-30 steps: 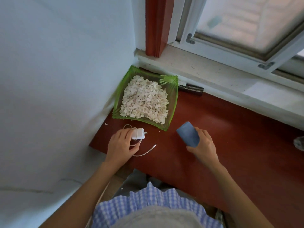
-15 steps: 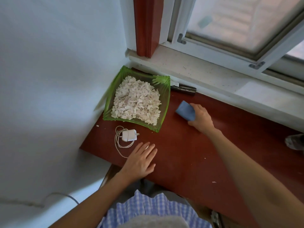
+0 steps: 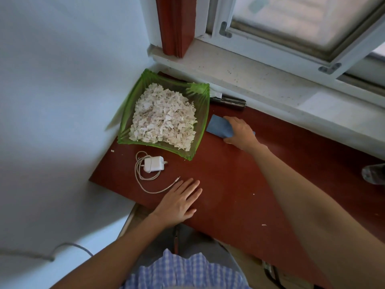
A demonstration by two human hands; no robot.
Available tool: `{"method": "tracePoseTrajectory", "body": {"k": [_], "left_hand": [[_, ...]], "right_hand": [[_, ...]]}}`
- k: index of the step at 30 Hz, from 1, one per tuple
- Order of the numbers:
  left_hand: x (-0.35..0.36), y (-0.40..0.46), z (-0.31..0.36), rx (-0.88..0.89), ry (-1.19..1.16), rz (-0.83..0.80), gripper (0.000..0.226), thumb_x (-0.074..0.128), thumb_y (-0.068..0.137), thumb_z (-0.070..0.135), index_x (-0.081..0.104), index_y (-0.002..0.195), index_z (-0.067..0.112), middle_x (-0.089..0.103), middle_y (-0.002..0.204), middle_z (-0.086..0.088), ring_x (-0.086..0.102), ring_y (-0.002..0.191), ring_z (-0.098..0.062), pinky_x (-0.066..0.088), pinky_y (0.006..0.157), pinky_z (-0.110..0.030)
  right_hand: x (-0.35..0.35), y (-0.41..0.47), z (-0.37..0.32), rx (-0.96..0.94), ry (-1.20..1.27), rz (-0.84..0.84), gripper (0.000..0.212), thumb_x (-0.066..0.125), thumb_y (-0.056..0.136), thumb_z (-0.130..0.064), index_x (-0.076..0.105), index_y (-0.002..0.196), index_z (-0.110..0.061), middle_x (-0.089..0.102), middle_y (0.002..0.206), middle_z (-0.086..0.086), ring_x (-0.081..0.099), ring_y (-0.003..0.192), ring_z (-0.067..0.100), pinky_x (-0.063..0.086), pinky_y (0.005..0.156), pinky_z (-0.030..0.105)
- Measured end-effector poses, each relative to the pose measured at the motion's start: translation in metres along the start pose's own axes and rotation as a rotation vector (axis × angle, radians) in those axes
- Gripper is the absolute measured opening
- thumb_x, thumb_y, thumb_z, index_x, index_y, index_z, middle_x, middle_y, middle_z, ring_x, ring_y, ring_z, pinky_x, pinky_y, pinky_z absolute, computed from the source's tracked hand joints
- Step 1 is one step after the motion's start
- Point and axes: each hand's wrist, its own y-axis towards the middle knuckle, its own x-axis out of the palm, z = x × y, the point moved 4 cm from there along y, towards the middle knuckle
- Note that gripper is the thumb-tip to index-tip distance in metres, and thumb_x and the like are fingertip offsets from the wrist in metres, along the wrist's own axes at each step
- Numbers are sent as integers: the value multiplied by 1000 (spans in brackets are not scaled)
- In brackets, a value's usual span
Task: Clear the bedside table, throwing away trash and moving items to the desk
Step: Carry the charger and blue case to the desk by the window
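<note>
A white charger (image 3: 154,164) with its looped cable lies on the red-brown desk (image 3: 229,184), just in front of a green tray (image 3: 200,94) heaped with torn paper scraps. My left hand (image 3: 179,203) rests flat on the desk with fingers spread, just right of the cable's free end and holding nothing. My right hand (image 3: 241,132) presses down on a blue flat object (image 3: 218,127) lying on the desk to the right of the tray; its fingers cover the object's right part.
A dark folded item (image 3: 229,101) lies along the windowsill behind the tray. The wall bounds the desk on the left, the sill (image 3: 270,80) at the back. A clear object (image 3: 374,174) shows at the right edge. Small crumbs dot the desk.
My left hand let go of the charger and moved back to lie flat on the desk. My right hand carried the blue object away from me and set it down beside the tray.
</note>
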Motion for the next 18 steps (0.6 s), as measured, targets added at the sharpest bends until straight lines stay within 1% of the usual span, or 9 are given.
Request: {"method": "tracePoseTrajectory", "body": {"k": [2,6,9,11,14,18], "left_hand": [[2,0,0,-8,-14,-1,61,53,82,47,49,135,17,44,145,-8,41,134,-25,35,109,-45],[5,-1,1,-12,-26,13,61,52,84,46,46,138,17,40,148,-7,36,137,-24,27,113,-44],[7,-2,0,-14,-32,22,61,51,86,46,43,140,17,36,150,-7,32,139,-24,20,116,-42],[8,-2,-1,-16,-24,15,62,50,86,46,42,140,17,35,151,-7,32,139,-25,16,116,-41],[9,-2,-1,-18,-17,10,62,48,87,47,40,141,17,34,152,-7,31,140,-25,16,116,-41],[8,-3,-1,-25,-25,-3,61,47,88,47,39,142,18,32,152,-6,29,141,-24,24,115,-44]], "right_hand": [[0,-6,7,23,-25,57,85,80,66,-23,39,139,-12,48,137,11,44,124,34,36,101,47],[2,-19,22,72,-27,144,80,79,68,-29,42,138,-16,51,134,9,46,122,32,35,102,46],[0,-13,22,65,-30,149,81,78,70,-31,41,139,-16,51,133,11,45,122,33,33,103,46],[-3,-4,19,67,-28,130,82,78,70,-33,39,140,-16,50,134,12,44,122,34,31,104,45],[-9,10,16,61,-29,98,82,77,71,-33,37,141,-17,47,137,13,42,124,35,28,106,43],[-13,22,16,47,-38,87,84,78,70,-33,37,141,-17,47,138,13,42,125,37,29,106,45]]}}
